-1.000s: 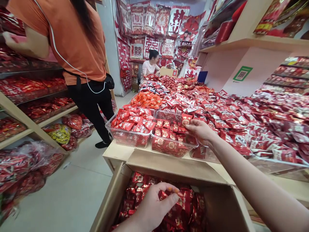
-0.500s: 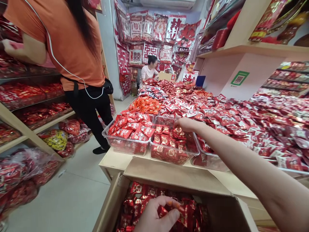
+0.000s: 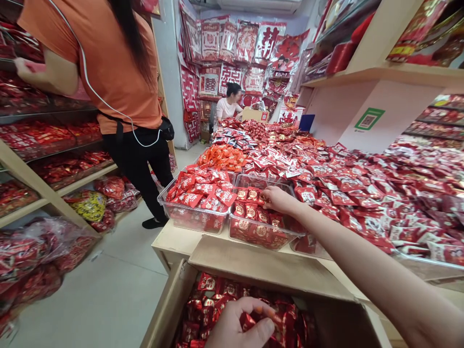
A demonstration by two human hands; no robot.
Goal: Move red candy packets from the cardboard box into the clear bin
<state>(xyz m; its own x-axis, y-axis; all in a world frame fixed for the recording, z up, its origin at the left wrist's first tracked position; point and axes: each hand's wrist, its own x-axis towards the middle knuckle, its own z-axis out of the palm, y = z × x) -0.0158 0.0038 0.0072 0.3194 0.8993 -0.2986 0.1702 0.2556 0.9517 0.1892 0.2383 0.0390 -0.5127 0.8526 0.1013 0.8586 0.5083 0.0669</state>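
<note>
My right hand reaches into a clear plastic bin of small red-and-gold wrapped candies. Its fingers are closed on a candy at the top of the rows, partly hidden by the hand. Below, my left hand is inside an open cardboard box, its thumb and fingers curled round red wrapped candies. More of the same candies fill the left part of the box around it.
Left of that bin is another clear bin of bright red packets. Heaps of red packets cover the counter behind and to the right. A person in an orange shirt stands at the left shelves; another person sits at the back.
My right hand has come down a little onto the candies in the bin. The left hand stays in the box, its fingers still curled. The view has shifted slightly.
</note>
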